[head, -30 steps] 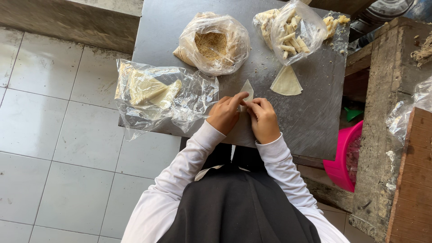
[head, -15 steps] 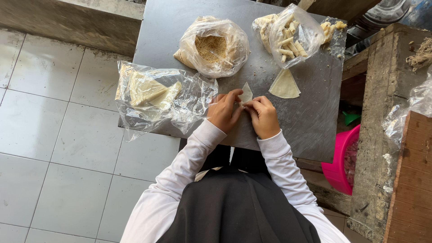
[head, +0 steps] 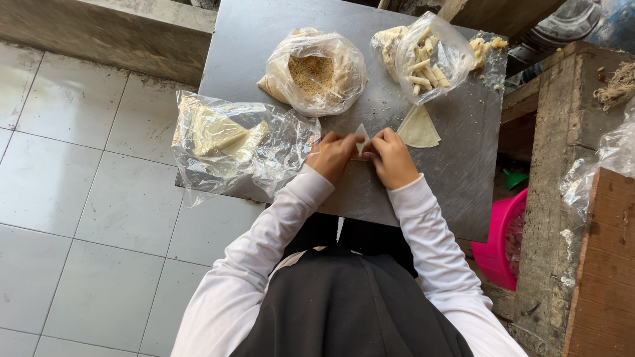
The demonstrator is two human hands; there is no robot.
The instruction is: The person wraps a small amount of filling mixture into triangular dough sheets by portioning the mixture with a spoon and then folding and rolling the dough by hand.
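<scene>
Pinched between the fingertips of both our hands is a small pale wrapper piece [head: 361, 139], folded to a point and held just above the grey metal table [head: 251, 39]; our left hand [head: 333, 154] closes on its left edge and our right hand [head: 392, 158] on its right edge, knuckles up, the two hands nearly touching at the middle of the table's near half; both forearms in white sleeves [head: 278, 225] run up from our dark apron [head: 344, 304] and converge at the wrists, elbows spread wide. Going by size: the table fills the upper centre, standing on pale floor tiles [head: 79, 198]; a wide clear bag of flat pale sheets [head: 231, 142] lies at its left edge, just beside our left hand; a rounded bag of crumbly tan filling [head: 316, 71] sits beyond our hands; a bag of finished pale rolls [head: 426, 56] sits at the far right; a single triangular wrapper [head: 418, 129] lies flat on the table, just beyond our right hand; a pink basin [head: 503, 238] shows below the table's right edge.
</scene>
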